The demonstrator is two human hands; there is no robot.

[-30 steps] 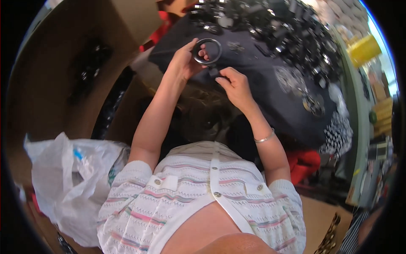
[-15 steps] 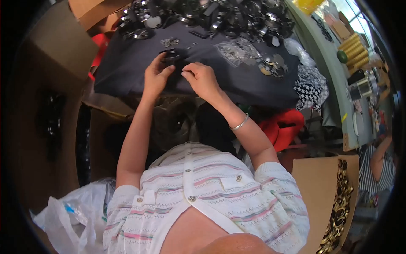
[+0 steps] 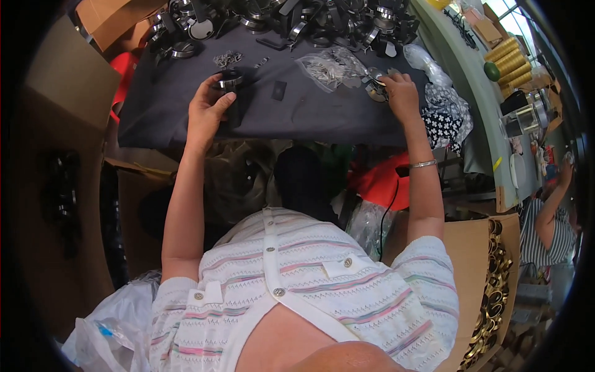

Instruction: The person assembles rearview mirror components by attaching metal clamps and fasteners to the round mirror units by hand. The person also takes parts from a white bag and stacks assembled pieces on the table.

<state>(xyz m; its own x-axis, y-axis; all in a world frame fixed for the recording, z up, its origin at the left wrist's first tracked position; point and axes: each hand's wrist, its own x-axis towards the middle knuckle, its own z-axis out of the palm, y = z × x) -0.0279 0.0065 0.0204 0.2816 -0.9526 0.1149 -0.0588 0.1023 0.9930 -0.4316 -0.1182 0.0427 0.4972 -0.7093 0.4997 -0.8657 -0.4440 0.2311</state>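
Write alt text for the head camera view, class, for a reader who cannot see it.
Seen from above, a person's left hand holds a black metal ring clamp over a dark cloth-covered table. The right hand reaches to small metal parts beside a clear bag of screws. More clamps are heaped along the far edge.

We are working in a small assembly workshop: metal ring clamps (image 3: 273, 15) are crowding the dark-covered desk (image 3: 161, 105), cardboard boxes (image 3: 56, 80) are standing around us, and gold rings (image 3: 496, 291) are filling another box.
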